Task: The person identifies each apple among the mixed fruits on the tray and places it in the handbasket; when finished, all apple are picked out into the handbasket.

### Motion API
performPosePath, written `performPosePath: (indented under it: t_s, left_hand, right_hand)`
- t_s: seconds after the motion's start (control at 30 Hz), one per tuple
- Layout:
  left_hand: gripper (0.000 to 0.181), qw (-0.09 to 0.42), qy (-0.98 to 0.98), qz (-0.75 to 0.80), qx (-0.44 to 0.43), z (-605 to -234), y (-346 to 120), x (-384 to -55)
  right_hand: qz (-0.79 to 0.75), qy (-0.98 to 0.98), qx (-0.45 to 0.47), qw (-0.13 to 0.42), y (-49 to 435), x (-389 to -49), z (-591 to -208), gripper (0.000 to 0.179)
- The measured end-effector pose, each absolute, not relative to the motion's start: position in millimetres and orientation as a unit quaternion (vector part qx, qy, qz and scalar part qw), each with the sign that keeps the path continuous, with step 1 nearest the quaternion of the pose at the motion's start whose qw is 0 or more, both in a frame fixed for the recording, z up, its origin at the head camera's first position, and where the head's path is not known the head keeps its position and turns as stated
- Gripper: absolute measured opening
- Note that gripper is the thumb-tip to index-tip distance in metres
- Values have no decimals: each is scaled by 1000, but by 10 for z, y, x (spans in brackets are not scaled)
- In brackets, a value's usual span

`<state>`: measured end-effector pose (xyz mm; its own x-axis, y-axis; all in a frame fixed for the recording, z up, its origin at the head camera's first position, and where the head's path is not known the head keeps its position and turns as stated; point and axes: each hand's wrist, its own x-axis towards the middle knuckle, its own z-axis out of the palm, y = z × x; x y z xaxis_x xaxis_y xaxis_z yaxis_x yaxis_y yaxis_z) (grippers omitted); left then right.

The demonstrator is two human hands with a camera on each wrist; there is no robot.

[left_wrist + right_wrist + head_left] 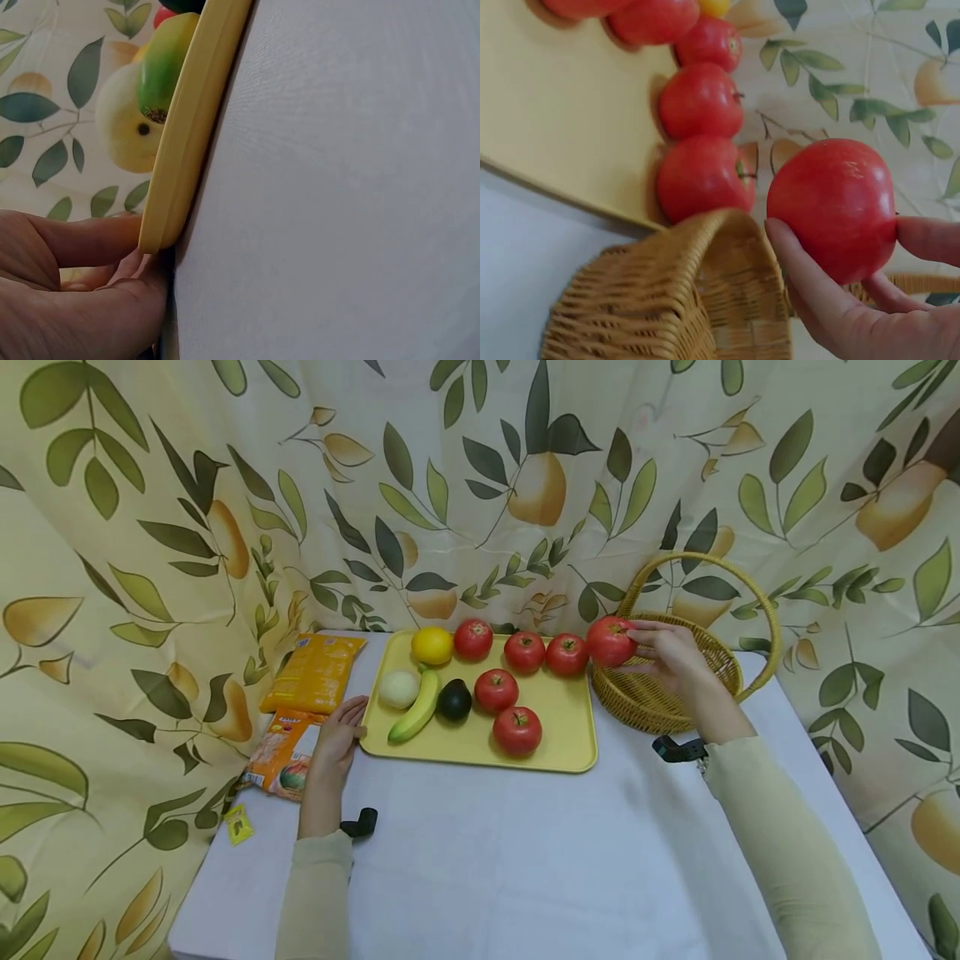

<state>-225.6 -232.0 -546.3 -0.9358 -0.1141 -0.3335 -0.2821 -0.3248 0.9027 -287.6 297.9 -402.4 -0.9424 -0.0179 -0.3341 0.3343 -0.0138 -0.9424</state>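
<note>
Biggest first: a cream fabric curtain printed with leaves and orange fruit [480,497] backs it all, and before it stands the desk draped in white cloth [480,852]. On that, the flat yellow rectangular tray [566,718], and here's a danger: the left hand [340,732] has its near left corner pinched, so a sharp tug there could set everything round rolling. Just beyond the other end, the woven tan wicker basket [637,717], its tall arched handle the obstacle; a knuckle catching it might tip the lot. Over on the left, two glossy orange plastic packets [315,672] crowd that left hand. Now the right hand [671,656], its grip narrowed round a shiny red tomato-like fruit [609,642], up where tray meets basket! Fingertips and thumb only, smooth skin: squeeze unevenly and it could pop out onto its neighbours. Among those, a curved yellow-green banana [417,708], five more red fruits [517,731], a pale round melon [399,689], a bright yellow lemon [432,646], a dark avocado [454,700]. Smallest, a tiny yellow sachet [239,825], well clear.
</note>
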Motion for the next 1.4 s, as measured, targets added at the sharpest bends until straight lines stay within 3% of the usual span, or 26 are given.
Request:
performPosePath:
  t_s: [0.23,0.7,0.8,0.97,1.2,1.4]
  left_hand:
    - [69,51,576,799,-168,-5452,-2322,-2268]
    - [67,41,570,804,-161,-5504,-2299,-2271]
    - [67,42,571,803,-163,-5504,-2300,-2275]
    - [67,46,569,803,-171,-5500,-2318,-2276]
    - [67,44,564,804,-182,-5484,-2330,-2288]
    - [68,41,564,805,-179,-5487,-2335,-2283]
  right_hand:
    - [-703,692,111,122,3086,-2996,-3977,56]
    - [-689,688,149,172,3367,-3265,-4010,61]
    - [-678,702,143,167,3410,-3303,-4045,50]
    - [-686,693,163,151,3463,-3366,-4115,15]
    - [-699,671,190,157,3526,-3423,-4185,9]
    - [-732,616,248,153,3542,-3434,-4241,18]
